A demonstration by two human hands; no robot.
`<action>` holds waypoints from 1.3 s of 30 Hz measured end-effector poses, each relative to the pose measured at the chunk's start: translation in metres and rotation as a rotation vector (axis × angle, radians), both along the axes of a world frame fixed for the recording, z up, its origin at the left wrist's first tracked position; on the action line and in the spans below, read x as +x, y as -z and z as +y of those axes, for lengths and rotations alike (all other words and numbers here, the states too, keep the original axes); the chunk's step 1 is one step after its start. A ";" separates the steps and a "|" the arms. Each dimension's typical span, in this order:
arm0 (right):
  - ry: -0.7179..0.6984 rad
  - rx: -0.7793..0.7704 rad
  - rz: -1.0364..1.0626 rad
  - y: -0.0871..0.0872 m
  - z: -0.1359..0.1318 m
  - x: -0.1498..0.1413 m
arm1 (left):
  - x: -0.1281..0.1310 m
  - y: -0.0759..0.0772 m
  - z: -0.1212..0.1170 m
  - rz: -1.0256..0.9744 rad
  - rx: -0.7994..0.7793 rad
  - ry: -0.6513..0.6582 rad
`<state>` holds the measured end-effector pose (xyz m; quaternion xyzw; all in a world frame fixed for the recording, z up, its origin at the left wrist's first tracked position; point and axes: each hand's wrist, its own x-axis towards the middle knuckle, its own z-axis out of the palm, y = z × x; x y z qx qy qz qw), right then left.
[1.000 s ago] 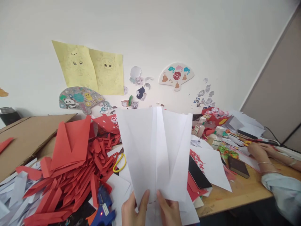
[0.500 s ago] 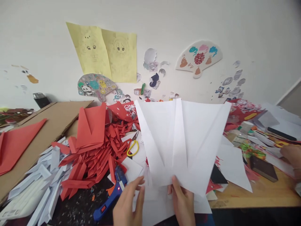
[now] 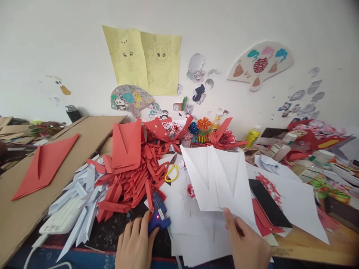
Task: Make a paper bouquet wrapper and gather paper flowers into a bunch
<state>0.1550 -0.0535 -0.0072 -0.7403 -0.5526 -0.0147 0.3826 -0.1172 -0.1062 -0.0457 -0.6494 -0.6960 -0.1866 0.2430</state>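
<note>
My right hand (image 3: 246, 239) pinches the lower edge of a folded white paper (image 3: 221, 175), which stands up tilted with several creased flaps. Under it lie flat white sheets (image 3: 202, 243). My left hand (image 3: 136, 239) is closed around the handle of a blue hot glue gun (image 3: 159, 213), whose small red light is lit. The grip itself is mostly hidden by my fingers. Just behind the glue gun is a heap of folded red paper strips (image 3: 131, 183). Yellow-handled scissors (image 3: 171, 172) lie between the heap and the white paper.
Folded red papers (image 3: 127, 144) stand on the heap; another red folded sheet (image 3: 47, 164) lies on cardboard (image 3: 92, 130). White strips (image 3: 81, 205) and a white power strip (image 3: 61, 216) are at left. A black phone (image 3: 269, 201) lies right. Paper bouquets (image 3: 172, 129) line the wall.
My left hand has moved left and down from beside the paper onto the glue gun. The white paper in my right hand has lowered and tilted. The view has shifted left.
</note>
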 end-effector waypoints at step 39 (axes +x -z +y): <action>-1.535 -0.189 0.053 -0.099 0.137 -0.110 | -0.030 0.005 -0.014 -0.136 0.160 0.380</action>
